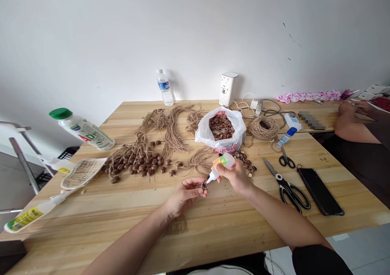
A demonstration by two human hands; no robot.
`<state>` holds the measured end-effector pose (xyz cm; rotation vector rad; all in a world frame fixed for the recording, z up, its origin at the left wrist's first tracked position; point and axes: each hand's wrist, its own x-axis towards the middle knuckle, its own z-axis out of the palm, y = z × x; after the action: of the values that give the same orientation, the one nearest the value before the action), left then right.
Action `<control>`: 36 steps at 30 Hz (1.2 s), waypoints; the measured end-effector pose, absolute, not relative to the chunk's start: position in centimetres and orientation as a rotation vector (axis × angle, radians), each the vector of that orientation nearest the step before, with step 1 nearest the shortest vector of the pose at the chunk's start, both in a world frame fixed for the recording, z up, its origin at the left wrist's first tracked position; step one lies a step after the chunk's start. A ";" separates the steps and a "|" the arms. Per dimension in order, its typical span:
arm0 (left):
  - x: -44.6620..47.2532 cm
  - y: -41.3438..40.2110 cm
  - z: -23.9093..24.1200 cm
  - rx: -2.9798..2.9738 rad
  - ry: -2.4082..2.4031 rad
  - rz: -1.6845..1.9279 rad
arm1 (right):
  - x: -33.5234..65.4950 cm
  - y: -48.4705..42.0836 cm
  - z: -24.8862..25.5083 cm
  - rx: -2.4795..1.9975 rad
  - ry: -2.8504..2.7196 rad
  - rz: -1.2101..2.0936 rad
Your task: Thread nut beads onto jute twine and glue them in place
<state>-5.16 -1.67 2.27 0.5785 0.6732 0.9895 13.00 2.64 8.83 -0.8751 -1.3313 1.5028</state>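
Observation:
Between the thumb and fingers of my left hand (185, 193) is a small brown nutshell half (204, 185), its hollow side facing up. My right hand (236, 175) grips a white glue bottle (224, 163) tilted downward, its nozzle tip at the shell's opening. Whether glue is flowing is too small to see. Behind my right hand, loose shell halves (248, 165) lie beside a white plastic bag (204, 133) full of more shells. To the left sits a pile of round brown nuts (146, 164) with twine tied to them. Cut twine strands (176, 128) lie behind.
Large scissors (288, 187), small scissors (286, 159) and a black phone (319, 190) lie at right, near a twine coil (263, 128). Another glue bottle (33, 214), a woven tray (81, 173) and a green-capped bottle (83, 129) are at left. Another person's arm (353, 122) rests at far right.

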 end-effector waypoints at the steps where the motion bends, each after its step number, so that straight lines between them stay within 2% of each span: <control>1: -5.2 -1.7 2.3 0.573 0.672 0.985 | 13.0 2.7 8.8 -0.878 -1.332 1.499; 36: -5.3 -1.7 2.2 0.530 0.644 0.956 | 13.2 2.6 9.0 -0.843 -1.379 1.531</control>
<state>-5.27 -1.65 2.18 0.5299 0.6436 0.9558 13.21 2.57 8.99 -0.8425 -1.3791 1.5310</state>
